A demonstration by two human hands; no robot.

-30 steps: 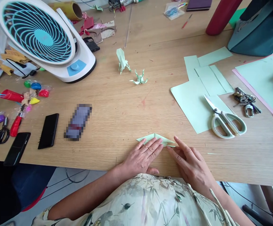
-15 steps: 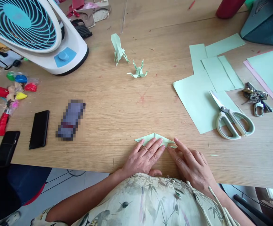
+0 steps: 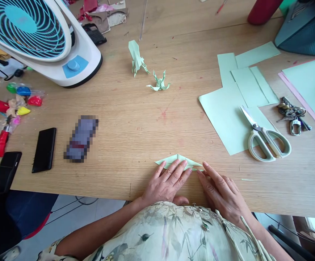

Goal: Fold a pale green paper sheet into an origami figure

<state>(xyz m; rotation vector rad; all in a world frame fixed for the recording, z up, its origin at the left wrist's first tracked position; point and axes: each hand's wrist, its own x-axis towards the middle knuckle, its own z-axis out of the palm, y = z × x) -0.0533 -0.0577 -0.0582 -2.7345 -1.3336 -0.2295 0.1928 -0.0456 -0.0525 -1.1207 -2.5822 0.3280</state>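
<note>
A folded strip of pale green paper (image 3: pixel 177 158) with pointed ends lies near the table's front edge. My left hand (image 3: pixel 165 181) rests flat over it, fingers spread and pressing it to the wood, thumb tucked below. At the paper's right tip is my right hand (image 3: pixel 222 190), its index finger stretched out and thumb apart from it. The other right fingers curl beneath and are partly hidden. Farther back stand two folded green paper figures, a taller one (image 3: pixel 136 58) and a smaller one with raised points (image 3: pixel 159 82).
To the right, scissors (image 3: pixel 266 139) lie on green paper sheets (image 3: pixel 222 116), beside keys (image 3: pixel 293 112). A fan (image 3: pixel 84 69) stands at the back left. Phone-like black slabs (image 3: pixel 44 148) and a blurred-out object (image 3: pixel 81 139) lie on the left.
My right hand has slid slightly to the right, to the paper's tip. My left hand stays on the paper. The view has shifted a little.
</note>
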